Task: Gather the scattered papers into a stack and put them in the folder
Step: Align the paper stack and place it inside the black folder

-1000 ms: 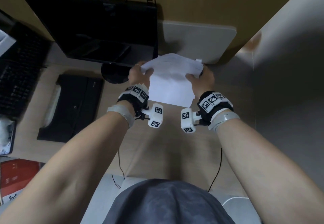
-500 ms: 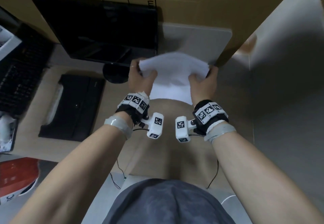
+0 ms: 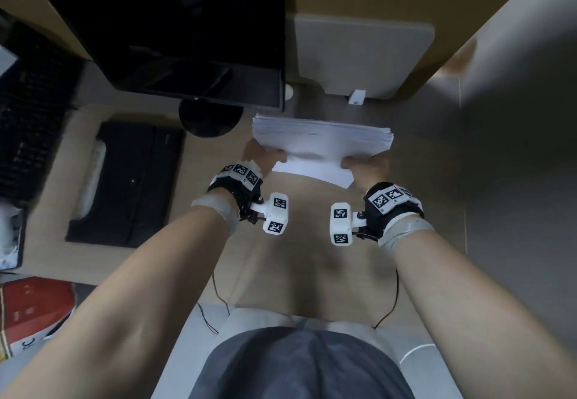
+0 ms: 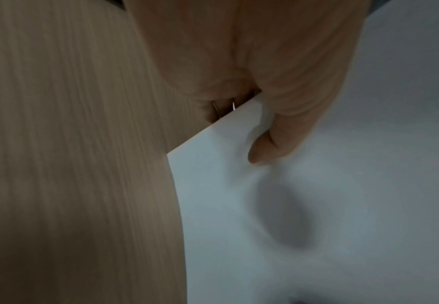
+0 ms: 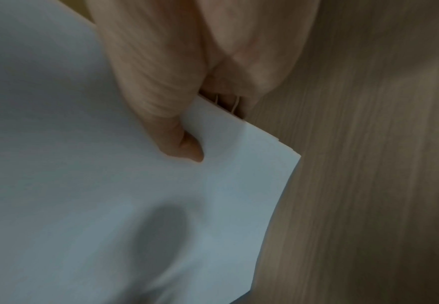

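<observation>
A stack of white papers stands on edge over the wooden desk, its upper edges lined up. My left hand grips the stack's left side, thumb on the near face. My right hand grips the right side the same way, its thumb pressing the sheet. In both wrist views the paper bends under the thumbs. A pale grey folder leans against the back wall behind the stack, with a small white clip at its lower edge.
A black monitor on a round stand stands at the back left. A black tissue box lies left of my hands, a black keyboard further left. A grey partition closes the right side. A red box sits low left.
Both hands have brought the stack down towards the desk and nearer to me, uncovering the folder. The sheets, loosely fanned before, now show squared edges.
</observation>
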